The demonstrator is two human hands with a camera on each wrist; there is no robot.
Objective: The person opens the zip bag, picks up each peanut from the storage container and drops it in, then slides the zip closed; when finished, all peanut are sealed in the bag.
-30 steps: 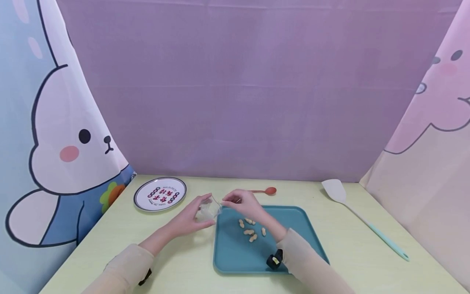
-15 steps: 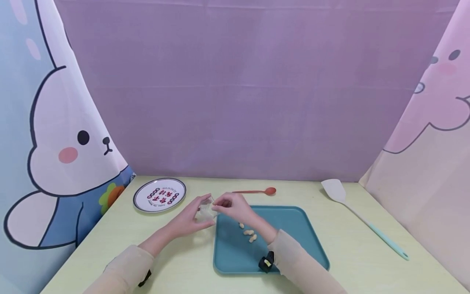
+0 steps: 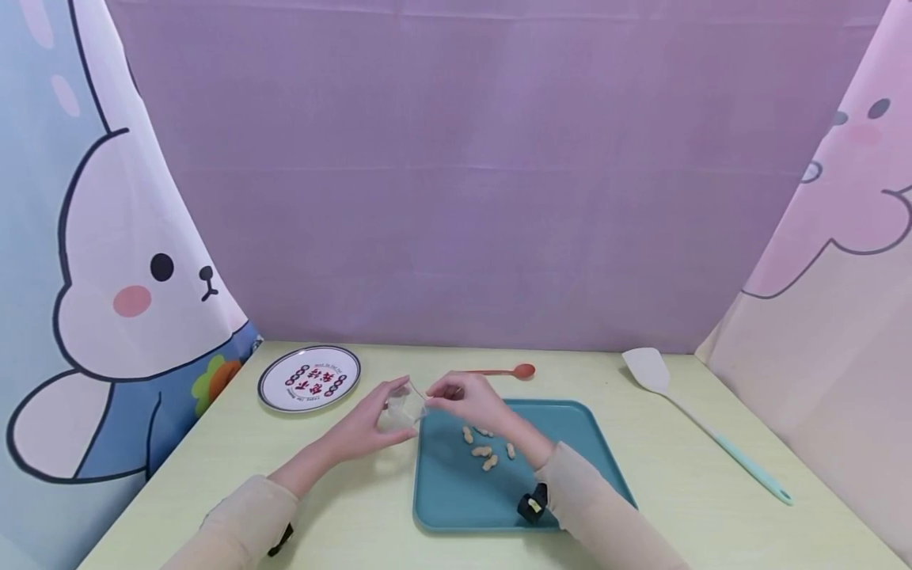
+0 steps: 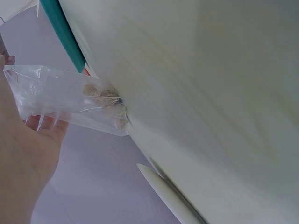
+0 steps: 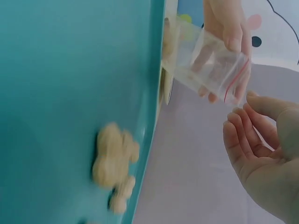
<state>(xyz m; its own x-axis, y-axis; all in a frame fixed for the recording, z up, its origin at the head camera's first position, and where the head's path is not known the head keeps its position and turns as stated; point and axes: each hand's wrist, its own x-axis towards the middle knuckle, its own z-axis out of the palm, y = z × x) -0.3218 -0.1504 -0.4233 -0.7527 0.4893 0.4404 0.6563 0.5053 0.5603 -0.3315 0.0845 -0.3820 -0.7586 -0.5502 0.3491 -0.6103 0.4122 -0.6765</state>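
A clear zip-lock bag (image 3: pixel 404 405) hangs in my left hand (image 3: pixel 369 425), held near its mouth beside the tray's left edge. In the left wrist view, several peanuts (image 4: pixel 103 94) lie at the bottom of the bag (image 4: pixel 56 88). The thumb and fingertips of my right hand (image 3: pixel 472 401) pinch the bag's upper corner, close to the red zip line visible in the right wrist view. Beneath my right forearm is a teal tray (image 3: pixel 452 499) bearing several unshelled peanuts (image 3: pixel 482 451); the arm hides part of the tray.
An oval white plate (image 3: pixel 309 378) with red lettering lies at the back left. Behind the tray is a red spoon (image 3: pixel 523 371), its handle partly hidden by my right hand. On the right rests a long white spatula (image 3: pixel 648 370) with a mint handle. A purple cloth (image 3: pixel 463 198) rises behind the table.
My right hand moved left along the bag's mouth, then back right to its corner. My left hand with the bag stayed nearly still. The peanuts on the tray have not moved.
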